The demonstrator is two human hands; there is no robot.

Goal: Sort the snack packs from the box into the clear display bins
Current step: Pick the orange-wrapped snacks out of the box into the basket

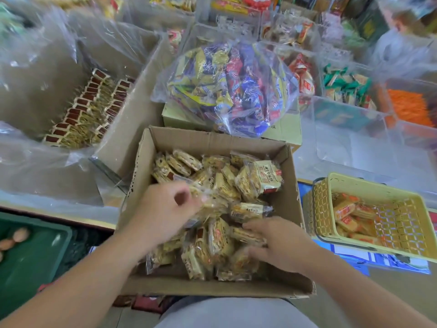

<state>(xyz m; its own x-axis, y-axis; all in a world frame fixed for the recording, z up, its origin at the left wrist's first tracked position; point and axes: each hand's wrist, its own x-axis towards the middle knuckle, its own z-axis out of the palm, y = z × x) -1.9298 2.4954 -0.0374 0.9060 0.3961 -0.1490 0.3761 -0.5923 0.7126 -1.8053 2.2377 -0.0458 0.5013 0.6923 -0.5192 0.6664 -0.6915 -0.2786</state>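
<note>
An open cardboard box sits right in front of me, filled with several yellow-beige snack packs. My left hand is inside the box on the left, fingers curled around a clear-wrapped pack at about the middle. My right hand lies lower right in the box, its fingers and thumb curled round a pack near the bottom of the pile. A clear display bin stands to the right behind the box; its inside looks bare.
A large plastic-lined carton at left holds rows of brown-and-gold packs. A bulging clear bag of blue and yellow snacks rests behind the box. A yellow basket with orange packs is at right. More bins of snacks fill the back.
</note>
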